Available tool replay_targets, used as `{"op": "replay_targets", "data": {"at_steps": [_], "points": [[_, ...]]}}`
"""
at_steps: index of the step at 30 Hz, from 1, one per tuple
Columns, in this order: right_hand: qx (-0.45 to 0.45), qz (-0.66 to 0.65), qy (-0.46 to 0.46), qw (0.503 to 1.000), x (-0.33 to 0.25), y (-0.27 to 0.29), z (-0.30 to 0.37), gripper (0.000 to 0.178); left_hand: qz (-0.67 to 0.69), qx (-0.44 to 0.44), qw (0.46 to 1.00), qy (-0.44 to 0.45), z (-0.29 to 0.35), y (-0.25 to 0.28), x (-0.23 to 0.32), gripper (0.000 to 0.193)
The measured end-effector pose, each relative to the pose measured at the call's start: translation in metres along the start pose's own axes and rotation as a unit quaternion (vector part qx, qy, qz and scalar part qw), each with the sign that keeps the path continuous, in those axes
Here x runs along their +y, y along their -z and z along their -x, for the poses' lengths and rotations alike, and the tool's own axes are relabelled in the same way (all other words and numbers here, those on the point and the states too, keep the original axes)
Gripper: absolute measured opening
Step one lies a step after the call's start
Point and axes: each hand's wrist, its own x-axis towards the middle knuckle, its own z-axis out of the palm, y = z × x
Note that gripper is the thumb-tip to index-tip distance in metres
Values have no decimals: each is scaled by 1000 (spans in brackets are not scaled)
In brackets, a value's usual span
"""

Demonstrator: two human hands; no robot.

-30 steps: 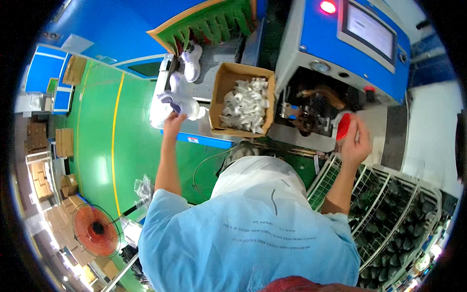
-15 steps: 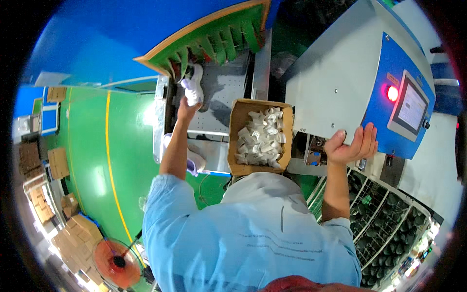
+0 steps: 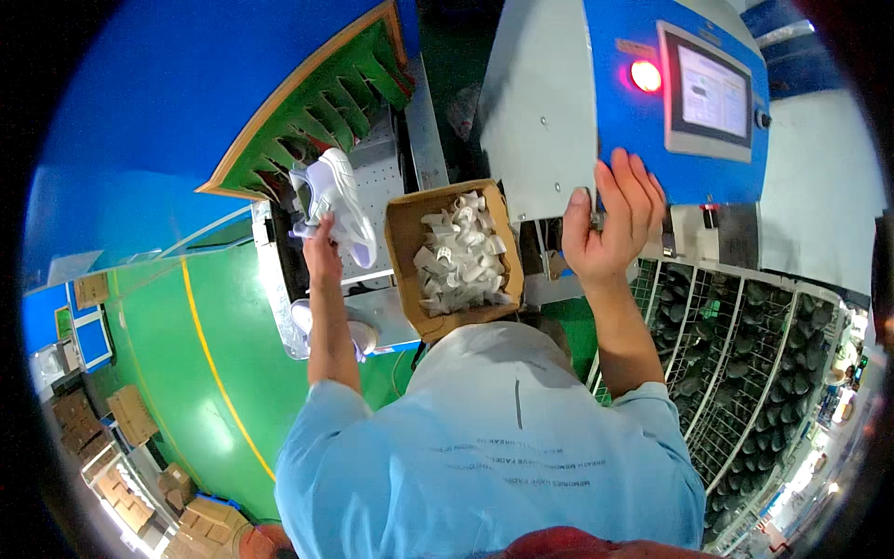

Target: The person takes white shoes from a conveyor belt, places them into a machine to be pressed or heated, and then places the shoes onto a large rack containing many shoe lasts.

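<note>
My left hand (image 3: 323,250) is closed on a white and lavender sneaker (image 3: 340,200), which it holds over the perforated metal bed in front of a row of green hanging flaps (image 3: 326,121). The sneaker shows its side and pale sole edge. Against the lower edge of a machine's blue front panel (image 3: 610,121), my right hand (image 3: 615,219) rests with its fingers stretched out and the thumb apart, holding nothing. More pale lavender footwear (image 3: 363,337) lies on the metal ledge, partly hidden by my left forearm.
A cardboard box (image 3: 405,242) of white plastic pieces (image 3: 463,256) stands between my arms. The blue panel carries a lit red lamp (image 3: 645,75) and a screen (image 3: 712,88). Wire racks (image 3: 736,373) with dark shoe-shaped pieces stand at right, cardboard boxes (image 3: 133,415) at far left.
The sneaker in my left hand has come out from beside the green flaps toward me and turned to show its side. The whole view has shifted; my right hand stays at the panel's edge.
</note>
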Motion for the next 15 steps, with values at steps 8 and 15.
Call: {"op": "replay_targets", "data": {"at_steps": [8,15], "points": [[-227,-676,-287,640,-62,48,85,87,-28,-285,955,-71,257,-141,3,85],[-339,-726,-528,280,33,120,135,62,-319,-462,827,-25,330,-217,18,75]]}}
